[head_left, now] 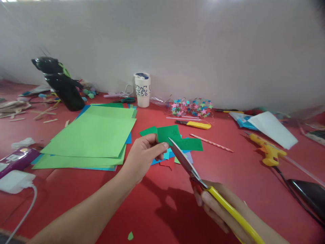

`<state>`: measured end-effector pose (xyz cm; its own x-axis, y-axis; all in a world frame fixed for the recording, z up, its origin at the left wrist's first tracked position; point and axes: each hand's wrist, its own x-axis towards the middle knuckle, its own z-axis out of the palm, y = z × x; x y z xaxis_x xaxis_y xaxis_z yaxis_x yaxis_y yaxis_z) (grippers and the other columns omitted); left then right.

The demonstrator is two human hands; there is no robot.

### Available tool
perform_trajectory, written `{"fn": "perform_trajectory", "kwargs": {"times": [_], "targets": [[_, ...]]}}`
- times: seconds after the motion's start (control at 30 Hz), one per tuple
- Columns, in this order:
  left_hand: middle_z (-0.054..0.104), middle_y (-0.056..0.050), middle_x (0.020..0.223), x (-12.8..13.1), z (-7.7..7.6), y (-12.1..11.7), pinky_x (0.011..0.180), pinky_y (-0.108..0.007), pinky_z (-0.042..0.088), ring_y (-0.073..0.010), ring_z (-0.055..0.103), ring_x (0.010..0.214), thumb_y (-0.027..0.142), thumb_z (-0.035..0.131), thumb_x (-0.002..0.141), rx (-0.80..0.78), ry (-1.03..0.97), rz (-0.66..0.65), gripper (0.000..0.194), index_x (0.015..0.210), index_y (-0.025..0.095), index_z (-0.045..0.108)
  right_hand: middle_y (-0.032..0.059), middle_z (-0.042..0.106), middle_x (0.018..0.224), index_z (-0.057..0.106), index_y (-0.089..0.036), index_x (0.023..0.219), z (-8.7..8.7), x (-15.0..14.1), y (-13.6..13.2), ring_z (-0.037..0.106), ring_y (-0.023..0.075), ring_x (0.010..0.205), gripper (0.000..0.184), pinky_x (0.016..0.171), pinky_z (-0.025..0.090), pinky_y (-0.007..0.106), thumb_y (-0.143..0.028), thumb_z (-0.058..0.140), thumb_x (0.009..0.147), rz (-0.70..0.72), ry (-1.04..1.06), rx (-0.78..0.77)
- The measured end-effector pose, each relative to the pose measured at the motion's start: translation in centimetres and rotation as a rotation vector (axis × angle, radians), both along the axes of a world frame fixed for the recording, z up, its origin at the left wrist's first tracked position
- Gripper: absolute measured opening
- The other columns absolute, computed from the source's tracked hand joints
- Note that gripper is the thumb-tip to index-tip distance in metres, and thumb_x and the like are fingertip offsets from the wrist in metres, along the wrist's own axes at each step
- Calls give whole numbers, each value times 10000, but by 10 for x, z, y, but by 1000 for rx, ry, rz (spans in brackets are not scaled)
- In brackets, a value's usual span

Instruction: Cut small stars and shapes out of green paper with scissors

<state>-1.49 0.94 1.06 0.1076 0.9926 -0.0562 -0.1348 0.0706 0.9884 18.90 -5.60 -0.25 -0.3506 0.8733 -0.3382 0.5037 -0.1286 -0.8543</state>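
While left fingers (160, 149) pinch it, green paper (167, 133) projects beyond them.

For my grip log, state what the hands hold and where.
Left hand: green paper piece, near its lower-left corner. Right hand: scissors, by the handles.

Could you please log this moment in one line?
left hand: pinching green paper; right hand: holding yellow-handled scissors; glue gun: on table
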Motion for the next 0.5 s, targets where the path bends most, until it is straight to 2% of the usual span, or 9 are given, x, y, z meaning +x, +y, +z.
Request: {"fn": "perform_trajectory", "kwargs": {"times": [0.1, 0.27, 0.5], "targets": [[528, 36, 535, 0, 0, 0, 499, -206, 352, -68, 460, 486, 236, 643, 700, 3, 12, 3, 112, 650, 143, 607, -95, 380, 435, 369, -233, 642, 1, 0, 1, 326, 84, 366, 594, 431, 300, 257, -818, 336, 735, -10, 10, 13], [530, 36, 531, 0, 0, 1, 502, -213, 353, -73, 464, 486, 245, 645, 695, 4, 23, 1, 116, 646, 147, 609, -83, 385, 472, 274, -248, 639, 3, 0, 1, 330, 78, 377, 585, 387, 309, 237, -821, 362, 723, 2, 50, -47], [521, 40, 527, 0, 0, 2, 494, -200, 349, -62, 451, 481, 242, 640, 696, -3, 30, 3, 129, 633, 142, 587, -96, 354, 443, 260, -250, 632, 2, 0, 3, 286, 63, 358, 584, 357, 273, 221, -814, 380, 721, 7, 78, -77]]}}
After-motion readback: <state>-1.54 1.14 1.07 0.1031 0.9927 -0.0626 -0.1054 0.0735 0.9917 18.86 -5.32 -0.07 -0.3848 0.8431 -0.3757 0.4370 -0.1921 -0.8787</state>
